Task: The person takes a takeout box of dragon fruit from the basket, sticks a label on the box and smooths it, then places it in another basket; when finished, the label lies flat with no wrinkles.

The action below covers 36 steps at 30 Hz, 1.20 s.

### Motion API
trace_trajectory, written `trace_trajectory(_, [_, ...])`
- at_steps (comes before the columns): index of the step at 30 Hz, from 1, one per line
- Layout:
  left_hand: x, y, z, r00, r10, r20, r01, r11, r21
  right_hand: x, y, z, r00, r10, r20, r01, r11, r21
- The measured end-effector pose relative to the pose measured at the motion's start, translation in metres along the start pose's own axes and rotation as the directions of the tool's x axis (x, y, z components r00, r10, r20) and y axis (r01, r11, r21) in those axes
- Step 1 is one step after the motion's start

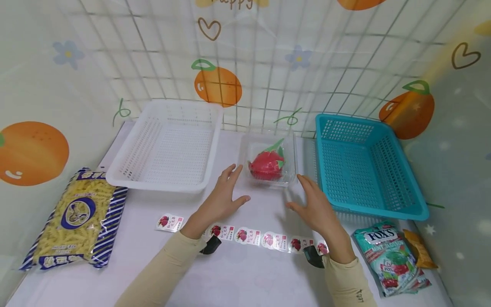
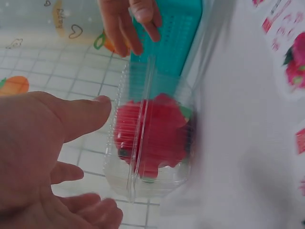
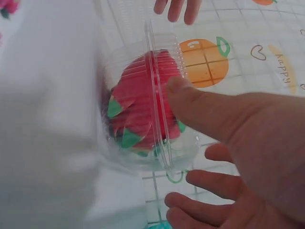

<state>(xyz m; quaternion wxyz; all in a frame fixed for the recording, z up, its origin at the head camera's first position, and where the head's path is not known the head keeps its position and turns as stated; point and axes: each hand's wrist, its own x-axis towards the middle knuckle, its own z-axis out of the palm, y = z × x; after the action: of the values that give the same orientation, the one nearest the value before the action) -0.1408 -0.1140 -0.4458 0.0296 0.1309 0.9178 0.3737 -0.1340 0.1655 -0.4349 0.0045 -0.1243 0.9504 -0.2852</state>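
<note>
On either side of a clear box (image 1: 290, 149) with dragon fruit (image 1: 265, 165), left hand (image 1: 222, 196) and right hand (image 1: 315, 208), each grip released, should press evenly, lightly.

Pinkish red was noted on the fruit (image 1: 264, 166), with green at its tips; the container (image 1: 292, 149) was recorded as clear. One basket (image 1: 157, 185) is coloured white, the other basket (image 1: 383, 211) teal. Yellow is shown in the pasta bag (image 1: 78, 213), edged with diagonal navy-and-white stripes. The white labels (image 1: 247, 236) are printed with magenta-red fruit. The sweets bag (image 1: 389, 256) is coloured mint green, white-lettered; the small packet (image 1: 420, 249), orange-brown. The pale backdrop (image 1: 261, 38) is patterned with oranges, blue flowers and brown hearts.
</note>
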Motion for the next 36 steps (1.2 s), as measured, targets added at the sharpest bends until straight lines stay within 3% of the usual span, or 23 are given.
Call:
trace_trajectory(8, [-0.03, 0.01, 0.001, 1.0, 0.026, 0.004, -0.026, 0.998, -0.064, -0.035, 0.01, 0.0, 0.998, 0.03, 0.06, -0.029, 0.999, -0.014])
trace_trajectory(14, [-0.043, 0.001, 0.024, 0.997, 0.071, 0.016, -0.069, 0.992, -0.105, -0.059, 0.026, 0.003, 0.994, 0.052, 0.092, -0.05, 0.998, -0.024])
trace_trajectory(19, [-0.053, -0.01, 0.042, 0.996, 0.068, 0.061, -0.06, 0.989, -0.132, -0.075, 0.04, 0.008, 0.993, 0.072, 0.095, -0.072, 0.997, -0.009])
trace_trajectory(36, [-0.055, -0.027, 0.059, 0.989, 0.099, 0.106, -0.079, 0.981, -0.179, -0.1, 0.06, 0.02, 0.983, 0.175, 0.062, -0.171, 0.982, -0.075])
